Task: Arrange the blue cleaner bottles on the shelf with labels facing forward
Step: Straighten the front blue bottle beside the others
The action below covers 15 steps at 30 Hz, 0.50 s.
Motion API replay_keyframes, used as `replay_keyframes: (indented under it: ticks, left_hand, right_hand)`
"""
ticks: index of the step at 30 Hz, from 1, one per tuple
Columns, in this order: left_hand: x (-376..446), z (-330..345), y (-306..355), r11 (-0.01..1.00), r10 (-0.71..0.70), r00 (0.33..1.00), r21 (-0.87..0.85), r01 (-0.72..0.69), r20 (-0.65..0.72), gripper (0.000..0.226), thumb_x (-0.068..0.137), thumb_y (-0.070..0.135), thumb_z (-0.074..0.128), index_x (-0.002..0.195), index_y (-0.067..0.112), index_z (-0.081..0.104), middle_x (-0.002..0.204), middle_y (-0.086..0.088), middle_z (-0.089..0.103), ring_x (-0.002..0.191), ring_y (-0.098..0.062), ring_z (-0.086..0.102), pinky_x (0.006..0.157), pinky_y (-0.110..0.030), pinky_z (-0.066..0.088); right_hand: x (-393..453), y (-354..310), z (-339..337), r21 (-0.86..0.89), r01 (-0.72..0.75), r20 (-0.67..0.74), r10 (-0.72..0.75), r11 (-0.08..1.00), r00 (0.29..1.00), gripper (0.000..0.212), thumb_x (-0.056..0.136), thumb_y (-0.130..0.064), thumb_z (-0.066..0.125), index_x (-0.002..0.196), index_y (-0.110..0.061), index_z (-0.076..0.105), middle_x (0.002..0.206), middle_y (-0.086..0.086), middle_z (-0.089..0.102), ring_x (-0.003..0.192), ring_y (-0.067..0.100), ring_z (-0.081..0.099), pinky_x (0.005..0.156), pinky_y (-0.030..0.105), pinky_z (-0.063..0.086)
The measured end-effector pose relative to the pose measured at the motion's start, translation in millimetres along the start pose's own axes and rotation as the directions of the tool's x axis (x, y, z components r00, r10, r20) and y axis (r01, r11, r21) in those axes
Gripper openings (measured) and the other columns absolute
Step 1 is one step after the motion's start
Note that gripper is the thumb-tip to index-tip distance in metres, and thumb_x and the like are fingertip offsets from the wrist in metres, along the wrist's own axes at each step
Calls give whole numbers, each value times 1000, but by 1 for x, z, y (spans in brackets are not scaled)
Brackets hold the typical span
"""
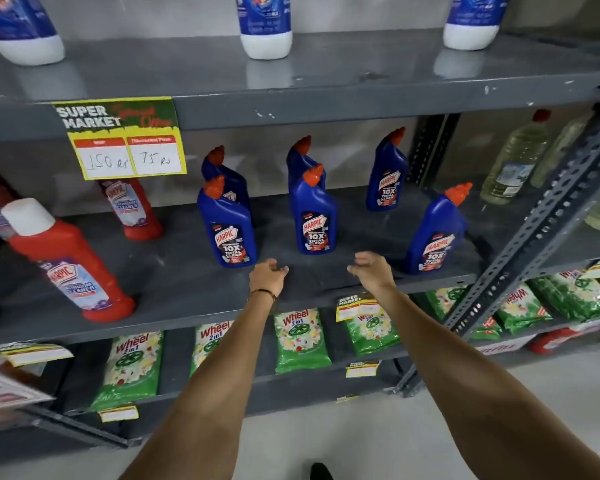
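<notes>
Several blue cleaner bottles with orange caps stand upright on the grey middle shelf (174, 285). Front row, labels toward me: left bottle (227, 226), centre bottle (313, 216), right bottle (433, 233). Behind them stand a bottle (224, 174) mostly hidden by the left one, another (300, 157) behind the centre one, and a back right bottle (386, 174) with its label showing. My left hand (267, 276) and my right hand (373, 271) hover over the shelf's front edge, fingers loosely curled, holding nothing, just short of the front row.
Two red cleaner bottles (70, 268) (129, 207) stand at the left of the same shelf. A yellow price tag (122, 138) hangs from the shelf above, which carries white-based blue bottles (265, 26). Green detergent packs (300, 337) fill the shelf below. A slotted metal upright (534, 237) bounds the right side.
</notes>
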<state>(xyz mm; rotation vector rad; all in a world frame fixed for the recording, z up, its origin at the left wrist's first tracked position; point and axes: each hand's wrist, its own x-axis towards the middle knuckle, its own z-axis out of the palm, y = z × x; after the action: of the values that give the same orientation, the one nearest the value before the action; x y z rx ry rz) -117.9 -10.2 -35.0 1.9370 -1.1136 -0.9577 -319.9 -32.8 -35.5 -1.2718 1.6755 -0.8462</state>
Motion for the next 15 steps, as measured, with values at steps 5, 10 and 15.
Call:
replay_keyframes:
  ticks: [5, 10, 15]
  left_hand:
    - [15, 5, 10, 1000, 6, 1000, 6, -6, 10, 45, 87, 17, 62, 128, 1, 53, 127, -16, 61, 122, -28, 54, 106, -35, 41]
    - [37, 18, 28, 1000, 18, 996, 20, -20, 86, 51, 87, 19, 62, 133, 3, 47, 133, -16, 57, 125, -27, 52, 106, -35, 41]
    - [48, 28, 37, 999, 33, 988, -37, -28, 153, 54, 87, 4, 59, 137, 2, 40, 138, -15, 52, 129, -28, 48, 108, -36, 38]
  right_hand:
    - [27, -10, 18, -13, -22, 64, 23, 1000, 998, 55, 82, -10, 66, 133, -5, 45, 135, 15, 54, 123, 27, 52, 99, 32, 41]
    - [54, -21, 25, 22, -6, 144, 3, 1000, 990, 74, 78, -2, 68, 142, -11, 32, 140, 17, 48, 129, 28, 46, 105, 39, 41]
    - [65, -23, 30, 79, 56, 202, -71, 995, 977, 62, 82, 1, 63, 138, -6, 37, 137, 17, 52, 126, 28, 49, 105, 37, 40]
